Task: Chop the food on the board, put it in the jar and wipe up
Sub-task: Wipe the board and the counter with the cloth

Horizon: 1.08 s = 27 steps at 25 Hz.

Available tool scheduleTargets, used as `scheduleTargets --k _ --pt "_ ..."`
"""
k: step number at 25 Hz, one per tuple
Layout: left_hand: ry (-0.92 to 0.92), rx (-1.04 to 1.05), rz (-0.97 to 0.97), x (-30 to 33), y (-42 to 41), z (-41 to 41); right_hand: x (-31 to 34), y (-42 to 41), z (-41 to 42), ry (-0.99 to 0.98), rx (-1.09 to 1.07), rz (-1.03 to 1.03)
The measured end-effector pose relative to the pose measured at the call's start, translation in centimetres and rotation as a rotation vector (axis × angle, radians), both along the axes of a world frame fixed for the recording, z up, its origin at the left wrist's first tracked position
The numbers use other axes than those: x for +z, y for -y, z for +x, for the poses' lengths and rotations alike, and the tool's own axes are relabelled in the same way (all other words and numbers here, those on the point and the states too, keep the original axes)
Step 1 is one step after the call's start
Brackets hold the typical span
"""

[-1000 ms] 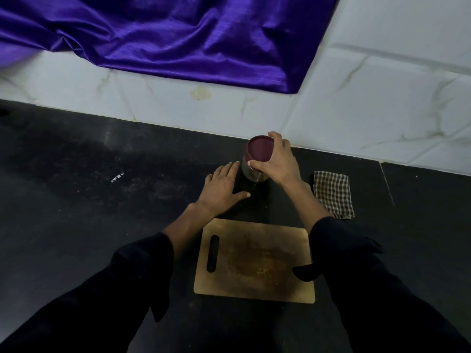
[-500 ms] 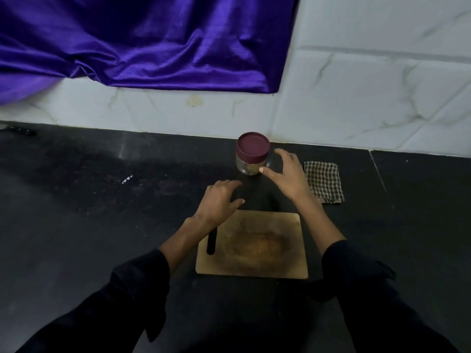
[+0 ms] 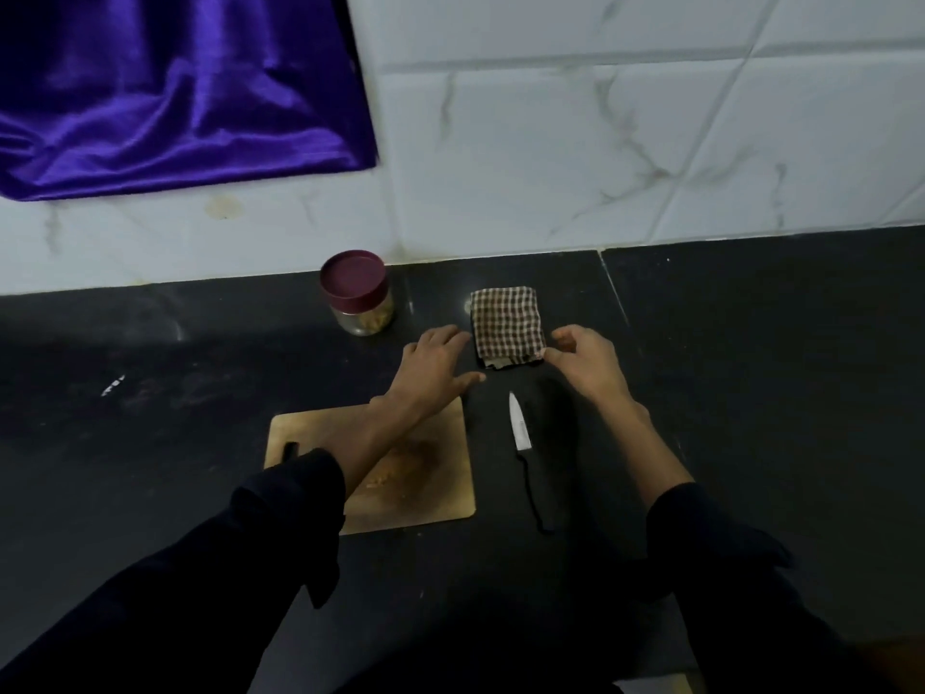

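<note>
Both hands have left the capped jar (image 3: 356, 293); the open right hand (image 3: 585, 363) and open left hand (image 3: 435, 365) now flank the cloth (image 3: 506, 320), so wiping looks next.

You have nothing legible here; the knife (image 3: 520, 427) blade carries a faint mark near its base, too blurred to read; the jar (image 3: 357, 293) with its maroon lid shows no label you could make out.
</note>
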<state>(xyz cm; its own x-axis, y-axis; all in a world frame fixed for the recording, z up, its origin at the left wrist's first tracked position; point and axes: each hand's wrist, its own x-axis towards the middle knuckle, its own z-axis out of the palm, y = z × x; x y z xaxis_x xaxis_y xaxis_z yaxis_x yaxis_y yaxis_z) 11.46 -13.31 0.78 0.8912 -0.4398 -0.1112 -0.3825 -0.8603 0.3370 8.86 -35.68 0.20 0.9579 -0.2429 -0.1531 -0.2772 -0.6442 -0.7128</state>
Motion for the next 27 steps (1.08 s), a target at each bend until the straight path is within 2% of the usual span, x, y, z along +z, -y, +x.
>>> scheduleTargets --k 4,11,15,17,21,27 --pt "-0.074 0.022 0.096 -0.8 2.0 1.6 -1.8 2.1 2.7 -0.057 -0.053 0.042" --pt "-0.126 0.076 0.141 -1.7 1.4 2.5 -3.1 -0.2 8.7 -0.170 -0.112 -0.043" --pt "-0.140 0.069 0.159 -2.1 0.9 2.5 -3.8 -1.1 9.9 -0.284 -0.145 0.054" --pt "-0.130 0.061 0.160 -1.9 0.7 2.3 -4.3 -1.3 9.7 -0.237 -0.145 0.228" --pt "-0.093 0.067 0.089 -0.7 -0.8 0.5 -2.4 -2.3 7.6 -0.170 -0.273 0.739" --pt "-0.109 0.053 -0.104 1.1 -6.9 -4.5 2.5 -4.1 -1.0 -0.114 -0.232 1.204"
